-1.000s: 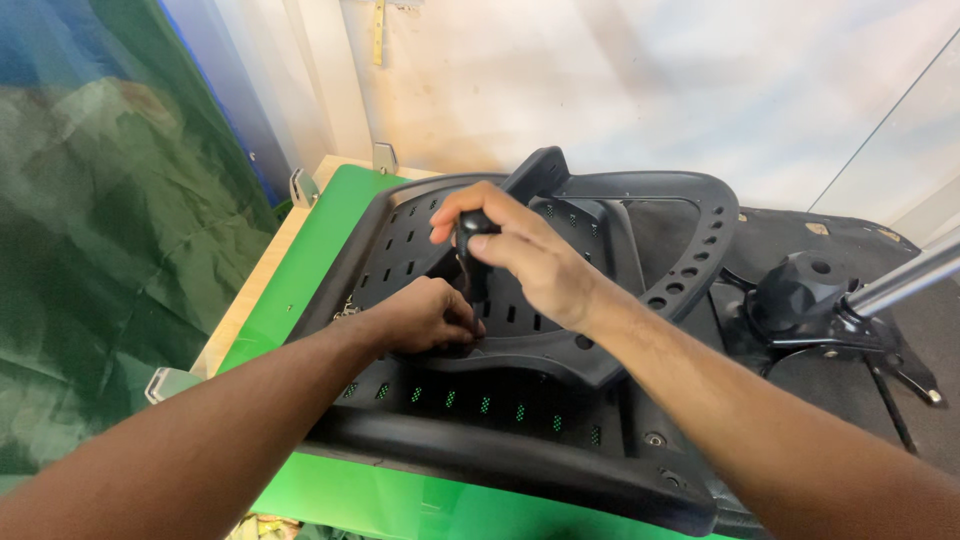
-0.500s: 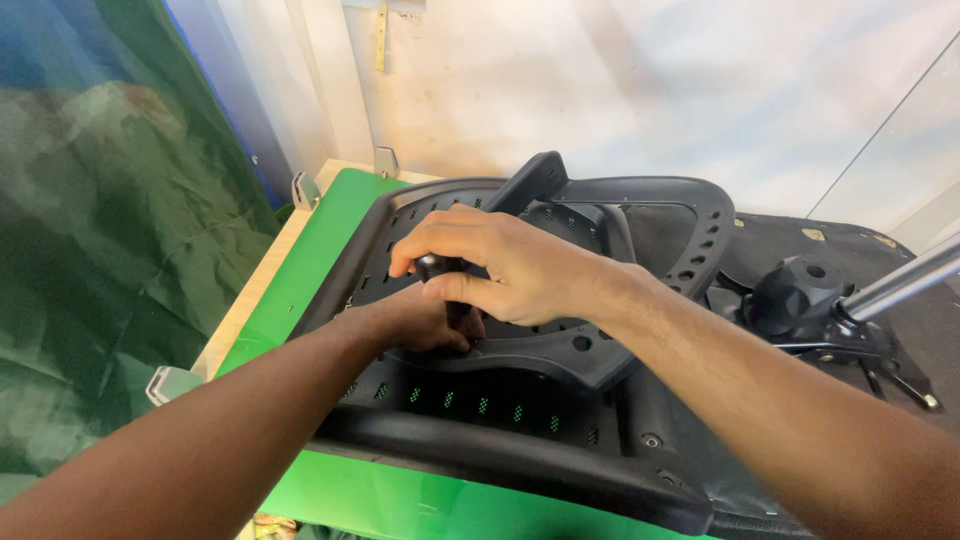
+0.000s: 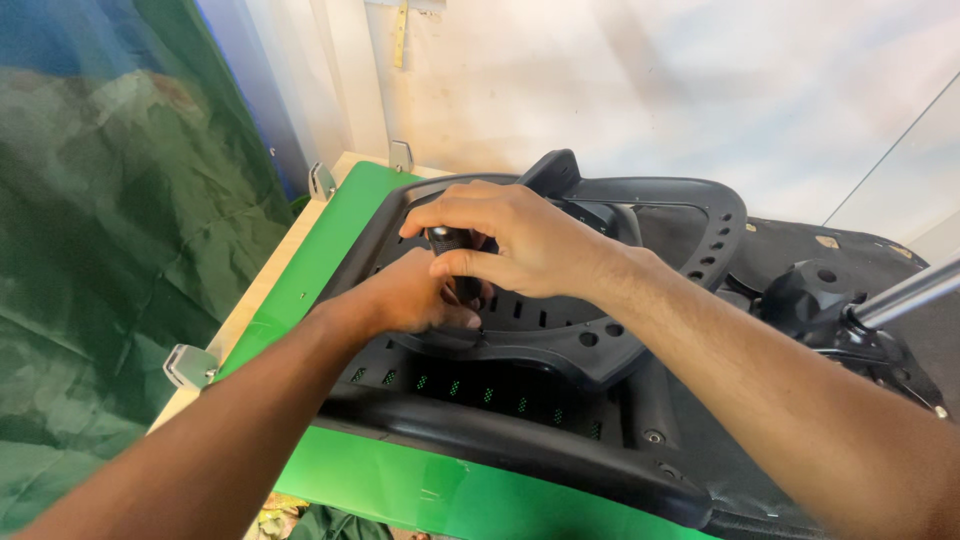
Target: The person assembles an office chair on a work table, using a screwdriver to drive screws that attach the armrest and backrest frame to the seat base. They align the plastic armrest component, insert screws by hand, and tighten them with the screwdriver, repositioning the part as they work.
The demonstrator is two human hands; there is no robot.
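We see the right hand (image 3: 520, 240) with its fingers closed around a short black tool handle (image 3: 447, 240), held upright over the middle of the black chair frame (image 3: 560, 340) lying on the green counter (image 3: 330, 250). The left hand (image 3: 410, 295) curls narrow at the handle's base, what it grips hidden. Turning likely goes best with the handle kept vertical and the lower hand steadying.

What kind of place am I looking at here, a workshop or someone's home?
Probably a workshop or assembly station. A black plastic chair back lies on a green-topped workbench with metal corner brackets, a green tarp hangs alongside, and both hands, left hand and right hand, work a dark tool handle on it.
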